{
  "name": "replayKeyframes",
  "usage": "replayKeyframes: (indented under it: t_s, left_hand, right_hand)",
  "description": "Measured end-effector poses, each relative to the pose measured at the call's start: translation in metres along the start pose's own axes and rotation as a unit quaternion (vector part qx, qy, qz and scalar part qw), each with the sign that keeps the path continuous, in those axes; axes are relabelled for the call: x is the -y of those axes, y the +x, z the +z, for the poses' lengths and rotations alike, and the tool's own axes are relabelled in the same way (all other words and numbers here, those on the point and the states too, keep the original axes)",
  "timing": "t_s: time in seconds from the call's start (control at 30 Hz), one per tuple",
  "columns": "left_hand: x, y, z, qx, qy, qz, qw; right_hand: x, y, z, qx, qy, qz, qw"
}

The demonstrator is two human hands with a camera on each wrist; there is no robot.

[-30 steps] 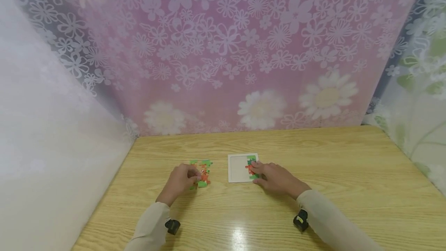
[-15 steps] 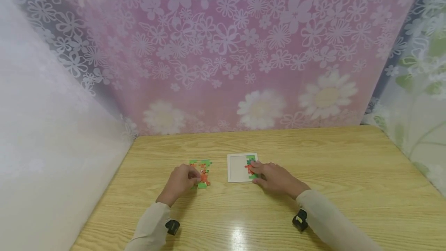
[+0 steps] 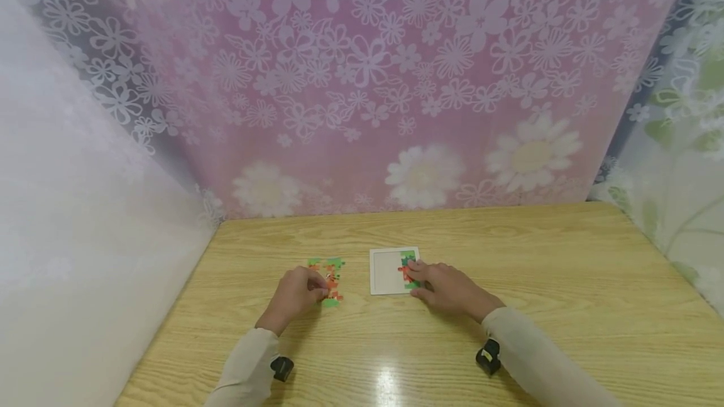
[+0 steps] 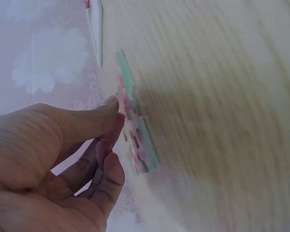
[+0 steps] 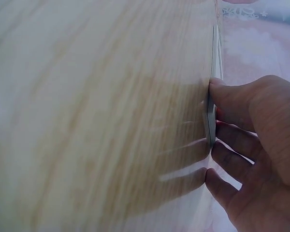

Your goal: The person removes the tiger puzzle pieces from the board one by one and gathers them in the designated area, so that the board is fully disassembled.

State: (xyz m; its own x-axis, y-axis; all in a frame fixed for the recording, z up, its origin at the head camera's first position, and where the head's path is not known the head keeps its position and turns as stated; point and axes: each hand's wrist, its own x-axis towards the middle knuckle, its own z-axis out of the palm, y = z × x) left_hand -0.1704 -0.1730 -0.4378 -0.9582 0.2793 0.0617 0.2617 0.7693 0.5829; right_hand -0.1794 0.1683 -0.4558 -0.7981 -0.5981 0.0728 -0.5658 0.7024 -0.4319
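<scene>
Left of the puzzle frame, several jigsaw puzzle pieces (image 3: 334,263) in green and orange lie together on the table. My left hand (image 3: 295,294) is at their near side, thumb and index finger pinching a puzzle piece (image 4: 123,99); the fingers partly hide which one. A square white puzzle frame (image 3: 387,272) lies flat to the right, and green, orange and red pieces (image 3: 407,258) fill its right strip. My right hand (image 3: 452,291) grips the frame's right side, thumb at the near edge and other fingers over the pieces there. In the right wrist view the frame shows edge-on.
The wood-grain table (image 3: 537,256) extends around both hands. A pink flowered cloth (image 3: 362,112) hangs behind it, with pale cloth on the left and right sides. Black wrist cameras (image 3: 488,357) sit below both beige sleeves.
My left fingertips have shifted slightly right, and the orange and green pieces beside them have changed position a little. My right hand and the frame look still.
</scene>
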Motion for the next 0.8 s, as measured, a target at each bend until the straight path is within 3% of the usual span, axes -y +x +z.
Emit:
replayKeyframes:
  t_s: [0.37, 0.8]
  left_hand:
    - [-0.027, 0.022, 0.006, 0.012, -0.044, 0.025, 0.9987]
    - [-0.071, 0.068, 0.054, 0.062, -0.04, 0.046, 0.9962]
  right_hand:
    - [0.002, 0.001, 0.0, 0.002, 0.002, -0.002, 1.0]
    - [0.001, 0.002, -0.001, 0.006, 0.005, 0.001, 1.0]
